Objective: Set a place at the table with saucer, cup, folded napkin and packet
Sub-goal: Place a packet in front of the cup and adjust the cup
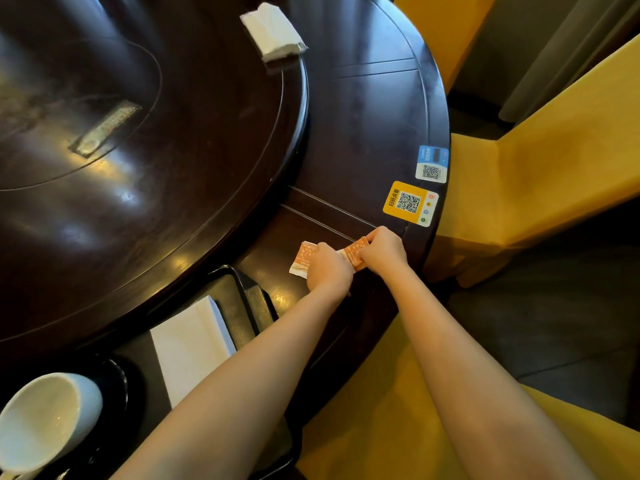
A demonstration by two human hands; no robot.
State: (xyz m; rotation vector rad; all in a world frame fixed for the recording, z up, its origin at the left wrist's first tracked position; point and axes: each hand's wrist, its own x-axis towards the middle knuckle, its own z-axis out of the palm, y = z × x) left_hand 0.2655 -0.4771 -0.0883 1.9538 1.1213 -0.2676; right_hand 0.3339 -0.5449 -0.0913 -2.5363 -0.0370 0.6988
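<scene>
Closest to me, at the lower left, I see the white cup [46, 419] sitting on a dark saucer [119, 382]. Just beyond them, the folded white napkin [192, 344] lies flat in a black tray [252, 292] on the near edge of the dark wooden table [363, 126]. Under my forearms is the seat of a yellow chair [381, 420].

Both arms reach forward to the table's outer ring, just past the tray's far corner. My left hand [329, 270] has its back to the camera and its fingers are curled down over the orange packet [356, 252]. My right hand [385, 251] pinches the packet's right end between its curled fingers and thumb. A second orange stretch pokes out on the left hand's far side. I cannot tell whether it is one strip or two packets, because the left hand covers the middle. The packet is at the table surface near the rim.

Beyond the hands, a yellow QR sticker [410, 203] and a blue QR sticker [432, 164] are stuck near the table's edge. To the left rises the large round turntable [173, 150], with a white napkin stack [272, 31] at its far edge. Another yellow chair [554, 161] stands to the right.
</scene>
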